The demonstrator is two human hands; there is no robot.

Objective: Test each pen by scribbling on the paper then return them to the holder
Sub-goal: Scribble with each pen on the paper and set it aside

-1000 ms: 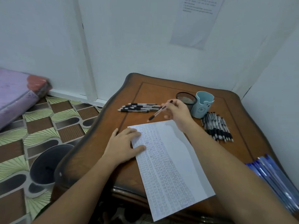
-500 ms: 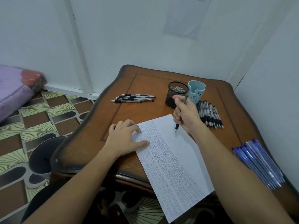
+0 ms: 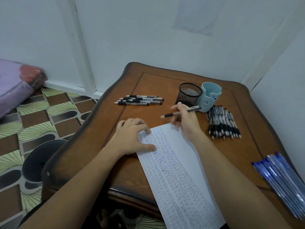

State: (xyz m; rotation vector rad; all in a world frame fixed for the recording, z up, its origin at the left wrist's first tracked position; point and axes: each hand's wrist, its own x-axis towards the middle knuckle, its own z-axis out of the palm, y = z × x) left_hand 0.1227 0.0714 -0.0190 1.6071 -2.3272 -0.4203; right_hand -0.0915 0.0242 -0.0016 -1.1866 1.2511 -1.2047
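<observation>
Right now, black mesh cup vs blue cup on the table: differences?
The black mesh cup is see-through wire; the blue cup is solid pale blue with a face on it. The mesh cup's rim is an even circle; the blue cup's rim dips in a notch. Both stand upright, side by side, no pens showing in either.
</observation>
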